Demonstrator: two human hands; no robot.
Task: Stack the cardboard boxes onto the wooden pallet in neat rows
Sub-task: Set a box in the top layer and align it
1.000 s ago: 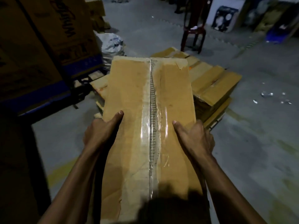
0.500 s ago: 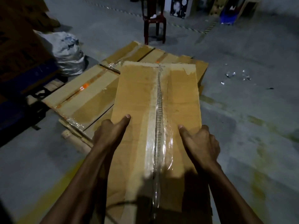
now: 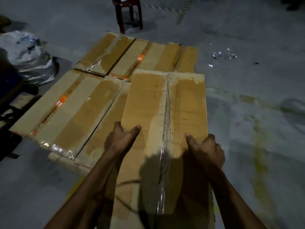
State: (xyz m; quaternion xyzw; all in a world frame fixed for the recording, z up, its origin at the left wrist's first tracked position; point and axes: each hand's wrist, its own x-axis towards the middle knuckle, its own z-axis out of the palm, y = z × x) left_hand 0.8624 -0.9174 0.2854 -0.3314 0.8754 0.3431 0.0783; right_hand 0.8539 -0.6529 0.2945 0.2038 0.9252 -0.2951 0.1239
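I hold a long taped cardboard box (image 3: pixel 165 103) lengthwise in front of me. My left hand (image 3: pixel 120 139) grips its left edge, thumb on top. My right hand (image 3: pixel 206 149) grips its right edge the same way. The far end of the box hangs over the near right part of the stack. Several flat cardboard boxes (image 3: pixel 74 109) lie side by side in rows below, more at the back (image 3: pixel 145 57). A corner of the wooden pallet (image 3: pixel 54 157) shows under the near left box. The box I carry hides the stack's right side.
A filled white sack (image 3: pixel 28 57) lies on the floor at the left. A dark red plastic chair (image 3: pixel 128 12) stands behind the stack. Small bits of litter (image 3: pixel 222 55) are scattered on the grey concrete floor to the right. Dark objects sit at the far left edge.
I have come closer to the stack and my view has tilted down. The carried box now reaches over the near right rows, lower than before. Both hands keep their grip.
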